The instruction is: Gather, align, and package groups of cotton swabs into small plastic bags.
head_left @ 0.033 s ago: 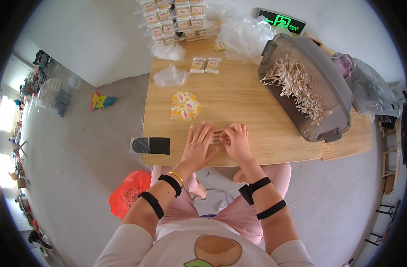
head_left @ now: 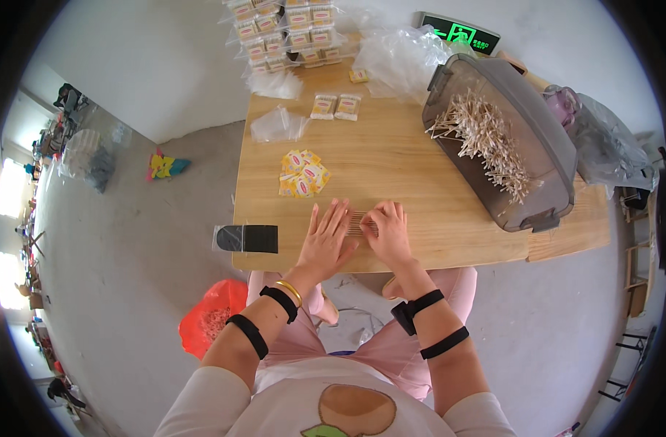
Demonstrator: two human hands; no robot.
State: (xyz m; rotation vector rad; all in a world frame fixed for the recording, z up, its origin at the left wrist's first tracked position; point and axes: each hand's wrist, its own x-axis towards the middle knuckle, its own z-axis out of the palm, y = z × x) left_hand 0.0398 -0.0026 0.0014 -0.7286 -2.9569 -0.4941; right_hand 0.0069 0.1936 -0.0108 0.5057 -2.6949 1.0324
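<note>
A small row of cotton swabs [head_left: 354, 223] lies side by side near the front edge of the wooden table [head_left: 398, 160]. My left hand [head_left: 324, 237] rests flat at the row's left end, its fingers stretched out. At the right end, my right hand [head_left: 388, 231] has its thumb and fingertips bent together on the swabs, covering part of them. Beyond my left hand lies a loose pile of yellow and white printed cards [head_left: 304, 175]. To the right, a tilted grey translucent bin [head_left: 533, 138] holds a heap of loose swabs [head_left: 486, 142].
Two filled swab packs [head_left: 336, 107] lie farther back beside clear plastic bags [head_left: 280, 125]. Stacked packs [head_left: 282, 33] stand against the wall. A black strip in clear film [head_left: 247, 238] overhangs the left edge. Below, a red bag [head_left: 213, 317] sits on the floor.
</note>
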